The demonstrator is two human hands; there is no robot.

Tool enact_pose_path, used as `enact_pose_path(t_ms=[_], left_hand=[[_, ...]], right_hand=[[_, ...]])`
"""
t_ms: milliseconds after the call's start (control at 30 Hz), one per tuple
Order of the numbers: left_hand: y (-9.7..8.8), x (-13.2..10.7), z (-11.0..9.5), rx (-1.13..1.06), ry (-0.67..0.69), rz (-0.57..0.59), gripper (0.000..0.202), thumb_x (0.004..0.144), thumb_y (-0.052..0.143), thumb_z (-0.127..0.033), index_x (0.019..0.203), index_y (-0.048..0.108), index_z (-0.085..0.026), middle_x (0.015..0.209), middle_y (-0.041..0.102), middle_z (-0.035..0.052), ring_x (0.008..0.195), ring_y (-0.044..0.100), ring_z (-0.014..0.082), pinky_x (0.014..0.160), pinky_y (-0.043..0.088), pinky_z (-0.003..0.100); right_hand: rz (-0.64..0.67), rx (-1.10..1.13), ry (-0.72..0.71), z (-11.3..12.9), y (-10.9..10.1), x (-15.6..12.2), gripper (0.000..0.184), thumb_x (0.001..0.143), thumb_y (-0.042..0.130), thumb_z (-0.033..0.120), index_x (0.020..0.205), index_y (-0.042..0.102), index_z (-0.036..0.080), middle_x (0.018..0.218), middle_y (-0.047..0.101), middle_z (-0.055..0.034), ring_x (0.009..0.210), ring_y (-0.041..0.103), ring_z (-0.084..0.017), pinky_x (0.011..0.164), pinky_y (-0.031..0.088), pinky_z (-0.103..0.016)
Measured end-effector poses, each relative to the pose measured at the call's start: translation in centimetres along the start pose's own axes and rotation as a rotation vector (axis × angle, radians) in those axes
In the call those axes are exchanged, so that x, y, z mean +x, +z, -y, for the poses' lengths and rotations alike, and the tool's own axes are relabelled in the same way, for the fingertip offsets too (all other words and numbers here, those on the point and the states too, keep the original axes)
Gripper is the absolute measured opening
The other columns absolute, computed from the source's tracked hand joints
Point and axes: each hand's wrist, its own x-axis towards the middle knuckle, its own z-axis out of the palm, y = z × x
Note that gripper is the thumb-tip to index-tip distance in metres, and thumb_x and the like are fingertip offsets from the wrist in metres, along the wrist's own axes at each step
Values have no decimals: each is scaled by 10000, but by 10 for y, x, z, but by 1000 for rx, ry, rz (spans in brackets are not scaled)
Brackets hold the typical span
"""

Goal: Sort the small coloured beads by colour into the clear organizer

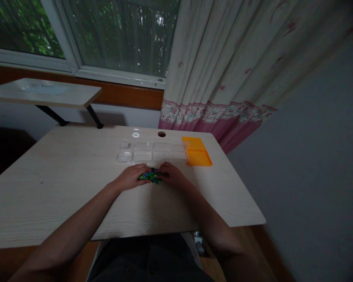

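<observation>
A small heap of green and blue pieces (pixel 151 176), too small to tell what they are, lies on the table between my hands. My left hand (pixel 131 176) curves around the left side of the heap, with thumb and fingers apart. At the heap's right edge, my right hand (pixel 171 174) has its fingers curled down and together. Whatever those fingertips may hold is hidden. Just beyond the hands is a clear plastic tray (pixel 143 155) divided into compartments. An orange open case (pixel 197 152) lies flat at the tray's right end, partly under its edge.
The pale wooden table (pixel 76 172) has a round cable hole (pixel 161 134) near its back edge. A raised shelf (pixel 76 94) on black legs stands at the back left, with a crumpled clear wrapper (pixel 44 89) on it. A curtain (pixel 211 78) hangs behind the table.
</observation>
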Motion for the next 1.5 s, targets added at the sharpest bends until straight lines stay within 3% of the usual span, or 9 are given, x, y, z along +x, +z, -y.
enact_pose_path(t_ms=[167, 500, 600, 767, 1000, 1500], left_hand=[[-1, 1, 0, -16, -26, -7, 325, 958, 548, -489, 1146, 598, -229, 1107, 661, 55, 1053, 631, 214, 896, 491, 310], [1, 2, 2, -74, -47, -27, 294, 959, 544, -474, 1113, 628, -237, 1062, 659, 46, 1018, 638, 204, 879, 490, 297], [1, 2, 3, -86, -45, -35, 283, 956, 552, -457, 1120, 632, -241, 1062, 661, 46, 1018, 637, 202, 881, 488, 293], [0, 2, 3, -81, -49, -32, 272, 958, 545, -438, 1109, 642, -233, 1040, 659, 46, 996, 636, 203, 858, 484, 293], [-4, 2, 0, -96, -62, -23, 274, 953, 546, -431, 1112, 655, -236, 1024, 659, 44, 985, 639, 202, 849, 488, 293], [0, 3, 6, -152, -9, -71, 273, 983, 502, -373, 1084, 696, -211, 1014, 681, 59, 971, 646, 180, 875, 501, 284]], right_hand=[[-25, -44, -13, 3, 3, 2, 182, 876, 695, 231, 1046, 756, 211, 1010, 613, -56, 914, 605, -150, 867, 502, -282], [-42, -89, 30, 8, -1, 0, 236, 885, 656, 189, 1102, 743, 213, 1040, 608, -62, 848, 595, -132, 802, 515, -258], [-54, -125, -20, 11, -1, 0, 270, 891, 652, 208, 1149, 727, 233, 1036, 615, -65, 922, 601, -155, 856, 510, -276], [-87, -219, -115, 14, 4, 0, 192, 891, 663, 241, 1064, 747, 238, 1058, 644, -76, 987, 597, -185, 927, 475, -325], [-45, -310, -100, 16, 6, -1, 246, 887, 682, 261, 1128, 730, 257, 1111, 645, -83, 1031, 594, -212, 946, 458, -360], [-16, -452, -75, 32, 7, -1, 168, 933, 626, 284, 1054, 731, 234, 1100, 645, -97, 998, 560, -220, 886, 408, -355]])
